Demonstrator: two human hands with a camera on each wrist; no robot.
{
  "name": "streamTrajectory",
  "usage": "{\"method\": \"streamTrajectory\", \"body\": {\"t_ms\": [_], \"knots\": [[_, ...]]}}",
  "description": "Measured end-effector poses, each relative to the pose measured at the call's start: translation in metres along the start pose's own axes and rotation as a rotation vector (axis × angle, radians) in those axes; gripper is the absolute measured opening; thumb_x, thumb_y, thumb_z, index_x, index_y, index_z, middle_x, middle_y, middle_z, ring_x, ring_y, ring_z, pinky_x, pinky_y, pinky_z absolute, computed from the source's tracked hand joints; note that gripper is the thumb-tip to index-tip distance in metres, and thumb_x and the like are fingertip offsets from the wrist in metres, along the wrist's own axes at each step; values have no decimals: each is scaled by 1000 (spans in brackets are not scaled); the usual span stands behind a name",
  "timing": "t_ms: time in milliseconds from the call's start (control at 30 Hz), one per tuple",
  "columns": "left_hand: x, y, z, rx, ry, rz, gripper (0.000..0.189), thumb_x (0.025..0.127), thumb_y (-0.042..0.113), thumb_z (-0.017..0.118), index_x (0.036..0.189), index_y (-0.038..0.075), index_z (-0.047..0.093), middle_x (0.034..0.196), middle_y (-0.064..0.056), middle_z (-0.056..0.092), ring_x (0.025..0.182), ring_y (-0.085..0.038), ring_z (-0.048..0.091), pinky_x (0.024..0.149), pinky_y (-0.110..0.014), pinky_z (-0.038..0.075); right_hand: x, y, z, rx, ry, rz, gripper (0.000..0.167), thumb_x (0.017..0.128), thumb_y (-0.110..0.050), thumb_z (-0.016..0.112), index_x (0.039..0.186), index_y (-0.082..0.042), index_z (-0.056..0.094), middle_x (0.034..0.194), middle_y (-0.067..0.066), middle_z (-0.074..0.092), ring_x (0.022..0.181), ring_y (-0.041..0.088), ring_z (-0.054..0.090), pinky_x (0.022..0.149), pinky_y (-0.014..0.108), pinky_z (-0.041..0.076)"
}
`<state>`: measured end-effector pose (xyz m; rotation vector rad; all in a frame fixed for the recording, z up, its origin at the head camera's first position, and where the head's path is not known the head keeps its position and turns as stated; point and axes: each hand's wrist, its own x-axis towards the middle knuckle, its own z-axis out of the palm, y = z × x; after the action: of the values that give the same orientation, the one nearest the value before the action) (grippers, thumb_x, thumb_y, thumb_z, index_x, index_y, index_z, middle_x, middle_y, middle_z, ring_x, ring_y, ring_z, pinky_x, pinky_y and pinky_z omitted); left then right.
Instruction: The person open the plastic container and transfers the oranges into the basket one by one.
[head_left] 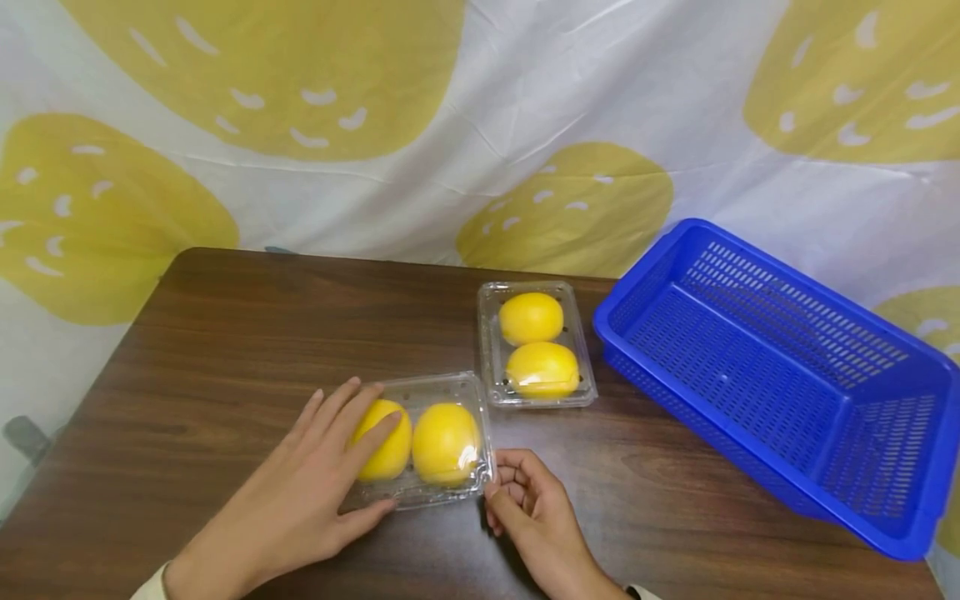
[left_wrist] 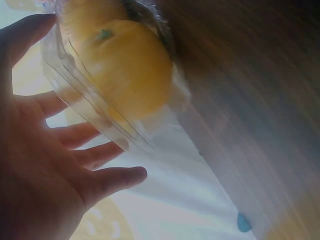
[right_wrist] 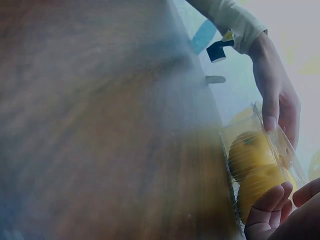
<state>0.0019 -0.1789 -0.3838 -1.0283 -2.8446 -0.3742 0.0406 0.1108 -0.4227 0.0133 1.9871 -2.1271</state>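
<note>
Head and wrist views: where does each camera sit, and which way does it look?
Head: on the head, looking forward and down at near box, far box and basket; left hand and right hand show.
Left wrist: on that wrist, looking at near box; left hand shows.
Right wrist: on that wrist, looking over table at near box; both hands show.
Both wrist views share near box and left hand.

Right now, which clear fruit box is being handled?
The nearer box, under the left hand; the farther box, beside the blue basket, has no hand on it.
</note>
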Motion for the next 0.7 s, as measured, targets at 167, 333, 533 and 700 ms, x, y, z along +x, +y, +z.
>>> {"method": "streamTrajectory", "body": {"t_ms": [167,333,533,700], "knots": [[-7,-6,-1,-35,-1,-20,88,87,52,89,159,13,56,175,-17,35,160,-48,32,124,-77,33,0,0,0,-2,5,6,29,103,5,64,130,13,57,101,16,63,74,14,61,65,21,57],[-13,-15,0,-68,17,-22,91,85,51,92,159,13,56,175,-19,34,159,-48,34,131,-71,26,0,-1,0,2,14,12,30,103,5,65,131,13,57,101,16,63,74,14,61,65,21,57],[-18,-23,1,-103,47,14,93,86,49,91,164,15,52,179,-17,28,158,-45,36,138,-56,14,2,-1,0,0,22,5,29,103,5,65,130,12,59,102,17,63,74,15,61,64,22,58],[-21,-28,0,-112,72,28,93,89,50,89,166,17,49,178,-20,28,157,-44,38,139,-53,11,3,0,0,-1,24,-8,29,103,5,65,130,13,59,102,17,63,74,14,61,64,22,58]]}}
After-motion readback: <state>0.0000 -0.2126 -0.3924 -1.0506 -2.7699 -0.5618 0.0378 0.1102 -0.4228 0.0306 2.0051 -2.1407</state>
